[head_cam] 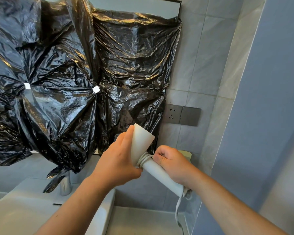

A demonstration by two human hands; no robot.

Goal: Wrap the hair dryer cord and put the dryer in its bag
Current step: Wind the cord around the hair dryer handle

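A white hair dryer (141,141) is held in mid-air in front of me, its barrel pointing up and its handle (161,175) slanting down to the right. My left hand (117,160) grips the barrel from the left. My right hand (171,163) is closed on the handle and pinches the pale cord (143,158), which is looped a few turns around the joint of barrel and handle. The rest of the cord (177,209) hangs from the handle's end toward the counter. No bag for the dryer is in view.
Black plastic sheeting (75,73) covers the mirror ahead. A grey wall socket and switch (182,115) sit right of it. Below left are a white basin (24,209) and a chrome tap (65,184). A grey counter (143,221) lies below my hands, a tiled wall on the right.
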